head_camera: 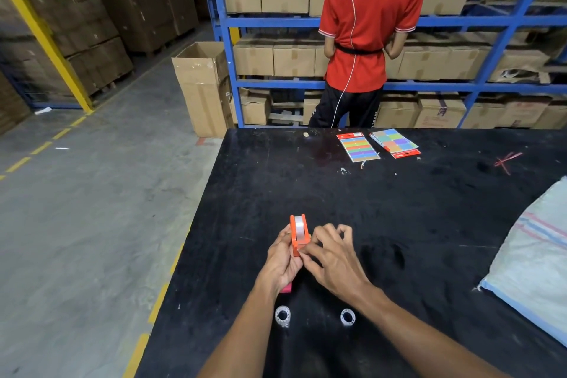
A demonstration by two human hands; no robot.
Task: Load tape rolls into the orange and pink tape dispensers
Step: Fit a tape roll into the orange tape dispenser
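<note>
Orange tape dispenser (298,235) with a clear roll in it sits gripped in the left hand (283,258) near the bench's (429,239) left edge; right hand (329,255) pinches at its front end. Two spare tape rolls (282,315) lie closer to the near edge, and a pink bit (287,288) peeks from under the left wrist.

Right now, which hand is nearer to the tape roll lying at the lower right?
Right. The right hand with its forearm passes just beside that tape roll; the left hand holds the orange dispenser, farther left.
</note>
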